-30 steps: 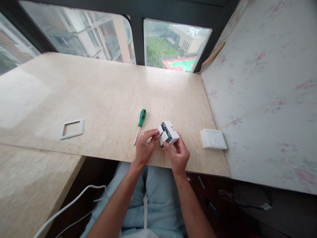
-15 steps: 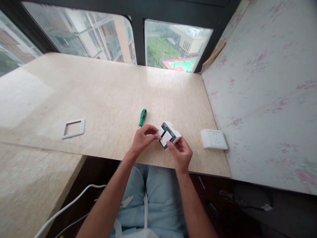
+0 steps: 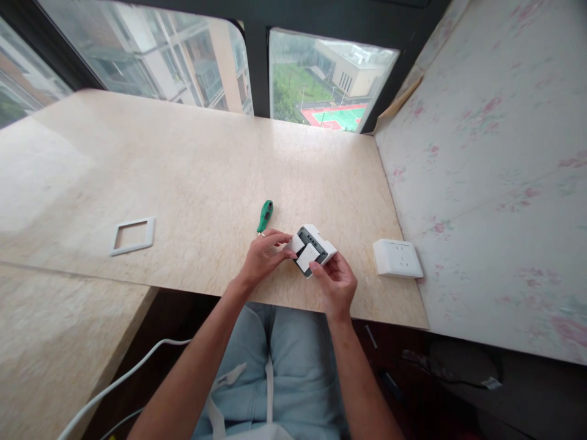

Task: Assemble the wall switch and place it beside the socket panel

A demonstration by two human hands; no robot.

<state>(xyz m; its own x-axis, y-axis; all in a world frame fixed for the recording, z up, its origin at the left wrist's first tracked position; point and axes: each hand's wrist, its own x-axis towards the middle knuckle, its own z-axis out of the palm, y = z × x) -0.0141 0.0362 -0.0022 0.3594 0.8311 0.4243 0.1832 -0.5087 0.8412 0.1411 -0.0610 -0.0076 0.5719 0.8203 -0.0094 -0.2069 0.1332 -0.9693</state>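
My right hand [image 3: 338, 284] grips the lower right side of a white box with a dark inner frame [image 3: 314, 249], its thumb on the face. A white rocker piece [image 3: 307, 258] sits on that dark face. My left hand [image 3: 266, 256] pinches another small white piece [image 3: 296, 244] between thumb and fingers at the box's left edge. Just beyond my left hand, a green-handled screwdriver [image 3: 265, 216] lies on the stone-patterned counter [image 3: 206, 183], its tip hidden by the hand.
An empty white rectangular frame [image 3: 151, 232] lies on the counter at the left. A white socket box [image 3: 398, 258] stands by the flowered wall [image 3: 495, 183] at the right. A white cable [image 3: 123, 382] hangs below the counter's front edge.
My left hand has shifted slightly left, and the small white piece it pinches is turned a little differently. My right hand keeps its hold. The camera view has moved slightly.
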